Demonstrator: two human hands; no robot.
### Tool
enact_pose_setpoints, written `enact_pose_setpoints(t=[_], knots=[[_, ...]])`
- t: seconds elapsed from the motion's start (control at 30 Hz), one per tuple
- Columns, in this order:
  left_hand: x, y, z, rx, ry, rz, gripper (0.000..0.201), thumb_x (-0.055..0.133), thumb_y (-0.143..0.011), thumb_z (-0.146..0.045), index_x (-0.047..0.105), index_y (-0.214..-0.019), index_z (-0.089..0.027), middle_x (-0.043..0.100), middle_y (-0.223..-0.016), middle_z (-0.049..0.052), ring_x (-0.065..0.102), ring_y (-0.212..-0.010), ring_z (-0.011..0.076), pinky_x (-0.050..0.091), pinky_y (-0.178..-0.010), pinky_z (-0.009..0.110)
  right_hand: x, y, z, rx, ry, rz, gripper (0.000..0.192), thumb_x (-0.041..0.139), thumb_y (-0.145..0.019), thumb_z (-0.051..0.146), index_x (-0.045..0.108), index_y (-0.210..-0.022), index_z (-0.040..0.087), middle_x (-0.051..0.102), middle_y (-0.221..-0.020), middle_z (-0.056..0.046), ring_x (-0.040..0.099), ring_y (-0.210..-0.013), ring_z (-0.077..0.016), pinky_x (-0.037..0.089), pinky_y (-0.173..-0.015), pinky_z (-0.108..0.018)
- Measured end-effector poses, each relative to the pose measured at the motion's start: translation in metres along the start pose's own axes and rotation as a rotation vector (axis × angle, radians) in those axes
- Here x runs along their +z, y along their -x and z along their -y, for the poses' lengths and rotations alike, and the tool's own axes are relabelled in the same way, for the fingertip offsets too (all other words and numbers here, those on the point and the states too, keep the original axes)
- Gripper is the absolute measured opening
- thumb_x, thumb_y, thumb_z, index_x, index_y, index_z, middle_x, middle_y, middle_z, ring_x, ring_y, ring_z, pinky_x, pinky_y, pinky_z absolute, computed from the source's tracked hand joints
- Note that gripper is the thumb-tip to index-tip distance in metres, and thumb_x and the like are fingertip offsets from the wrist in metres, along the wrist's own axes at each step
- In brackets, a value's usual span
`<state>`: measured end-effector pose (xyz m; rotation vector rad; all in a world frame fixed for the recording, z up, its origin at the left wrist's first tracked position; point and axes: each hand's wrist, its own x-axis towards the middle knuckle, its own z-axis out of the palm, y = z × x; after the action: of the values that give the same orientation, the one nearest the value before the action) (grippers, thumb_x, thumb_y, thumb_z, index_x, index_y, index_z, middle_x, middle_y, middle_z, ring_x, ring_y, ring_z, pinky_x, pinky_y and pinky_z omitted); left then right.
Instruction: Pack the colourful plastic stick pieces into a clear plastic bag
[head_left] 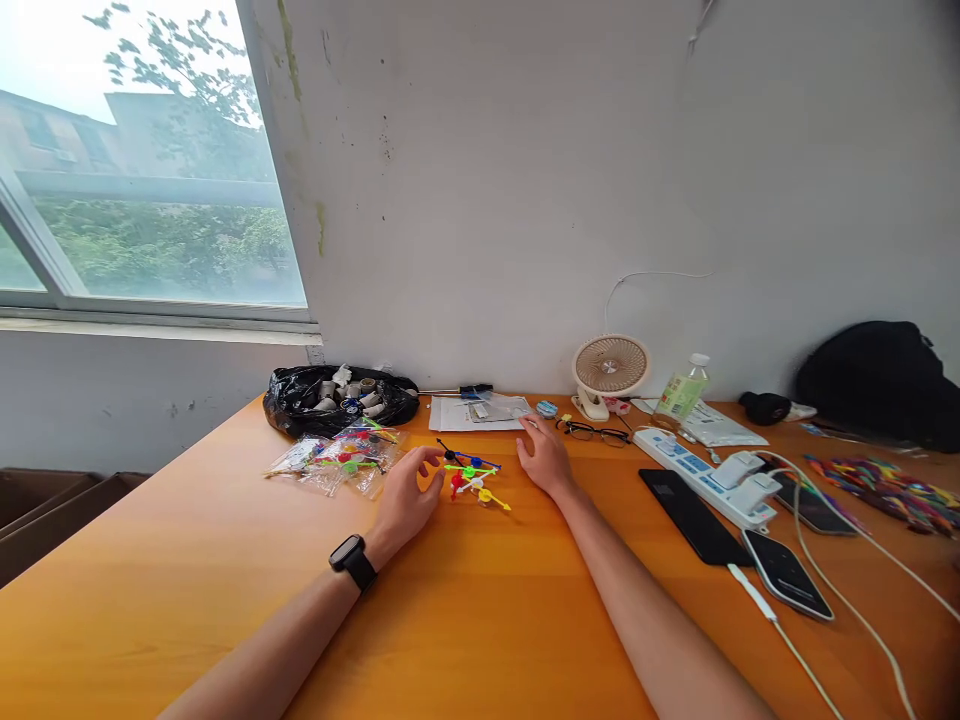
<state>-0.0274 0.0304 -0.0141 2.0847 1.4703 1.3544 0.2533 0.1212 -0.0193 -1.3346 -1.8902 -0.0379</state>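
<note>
A small model of coloured sticks and balls point(472, 477) lies on the orange table point(480, 610) between my two hands. My left hand point(407, 497), with a black watch on its wrist, rests just left of the model, fingers loosely curled, thumb and forefinger close to it. My right hand point(545, 459) lies flat just right of the model, fingers apart, holding nothing. Clear bags of coloured parts point(337, 462) lie left of my left hand.
A black bag of small tubes point(337, 397) sits by the wall. Papers point(480, 411), glasses point(592, 432), a small fan point(610, 372), a bottle point(682, 391), a power strip point(705, 472), phones point(694, 515) with cables and a black backpack point(881, 380) fill the right side.
</note>
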Motion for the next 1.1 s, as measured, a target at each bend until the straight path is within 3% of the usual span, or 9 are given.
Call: enact_pose_setpoints(t=[0.13,0.17,0.27,0.37,0.53,0.7,0.77,0.9,1.1], knots=[[-0.006,-0.013,-0.009,0.042,0.04,-0.01,0.034,0.064,-0.092,-0.032,0.06,-0.126,-0.025,0.066,-0.126,0.009,0.063,-0.109,0.0256,0.052,-0.09,0.04,-0.035,-0.029,0.012,0.032,-0.099,-0.183,0.03,0.047,-0.096,0.027,0.074,-0.108,0.02,0.071,-0.114,-0.014,0.058,-0.117,-0.0314,0.043,-0.109,-0.05],[-0.008,-0.021,-0.012,0.02,0.069,-0.007,0.04,0.065,-0.092,-0.035,0.057,-0.13,-0.025,0.064,-0.133,0.01,0.063,-0.113,0.0265,0.052,-0.092,0.041,-0.046,-0.039,0.016,0.051,-0.261,-0.232,0.024,0.052,-0.094,0.029,0.074,-0.1,0.02,0.072,-0.107,-0.013,0.061,-0.11,-0.0301,0.047,-0.104,-0.048],[-0.013,-0.056,-0.022,-0.094,0.22,0.04,0.058,0.073,-0.087,-0.046,0.053,-0.136,-0.023,0.06,-0.141,0.014,0.062,-0.119,0.0284,0.053,-0.092,0.039,-0.078,-0.067,0.031,0.074,-0.533,-0.243,0.019,0.06,-0.09,0.035,0.07,-0.1,0.021,0.071,-0.099,-0.007,0.066,-0.088,-0.0221,0.056,-0.082,-0.037],[-0.021,-0.097,-0.037,-0.2,0.393,0.109,0.071,0.074,-0.085,-0.057,0.05,-0.144,-0.023,0.058,-0.147,0.017,0.058,-0.129,0.0304,0.052,-0.094,0.037,-0.1,-0.08,0.045,0.148,-0.807,-0.217,0.023,0.072,-0.081,0.036,0.067,-0.099,0.022,0.068,-0.095,-0.003,0.065,-0.079,-0.0162,0.056,-0.074,-0.03],[-0.025,-0.122,-0.055,-0.193,0.623,0.317,0.062,0.071,-0.085,-0.062,0.066,-0.129,-0.018,0.073,-0.126,0.015,0.069,-0.113,0.0279,0.052,-0.091,0.035,-0.105,-0.08,0.057,0.212,-0.973,-0.239,0.038,0.081,-0.073,0.035,0.065,-0.105,0.024,0.066,-0.091,0.001,0.064,-0.077,-0.0136,0.057,-0.072,-0.027],[-0.011,-0.116,-0.044,-0.167,0.696,0.243,0.046,0.079,-0.079,-0.058,0.074,-0.095,-0.016,0.077,-0.094,0.008,0.069,-0.086,0.0189,0.05,-0.077,0.028,-0.098,-0.077,0.062,0.275,-1.038,-0.298,0.058,0.086,-0.068,0.042,0.059,-0.117,0.027,0.066,-0.087,0.003,0.068,-0.079,-0.0152,0.061,-0.079,-0.032],[-0.01,-0.118,-0.037,-0.188,0.703,0.159,0.043,0.08,-0.077,-0.057,0.075,-0.09,-0.016,0.075,-0.088,0.007,0.067,-0.08,0.0168,0.048,-0.072,0.026,-0.099,-0.074,0.063,0.365,-1.06,-0.167,0.053,0.087,-0.068,0.048,0.063,-0.109,0.024,0.069,-0.088,0.0,0.068,-0.076,-0.0154,0.062,-0.075,-0.031],[-0.02,-0.122,-0.03,-0.207,0.704,0.052,0.044,0.082,-0.075,-0.057,0.077,-0.089,-0.015,0.074,-0.085,0.007,0.061,-0.074,0.0148,0.043,-0.065,0.025,-0.102,-0.067,0.061,0.434,-0.967,0.278,0.041,0.088,-0.07,0.051,0.073,-0.084,0.015,0.073,-0.083,-0.007,0.067,-0.074,-0.0157,0.058,-0.067,-0.026],[-0.04,-0.121,-0.031,-0.206,0.668,0.055,0.044,0.086,-0.069,-0.056,0.079,-0.084,-0.015,0.07,-0.073,0.003,0.053,-0.064,0.0118,0.037,-0.06,0.025,-0.101,-0.066,0.054,0.418,-0.896,0.242,0.038,0.089,-0.068,0.05,0.077,-0.079,0.015,0.069,-0.071,-0.003,0.057,-0.063,-0.0104,0.046,-0.055,-0.02]])
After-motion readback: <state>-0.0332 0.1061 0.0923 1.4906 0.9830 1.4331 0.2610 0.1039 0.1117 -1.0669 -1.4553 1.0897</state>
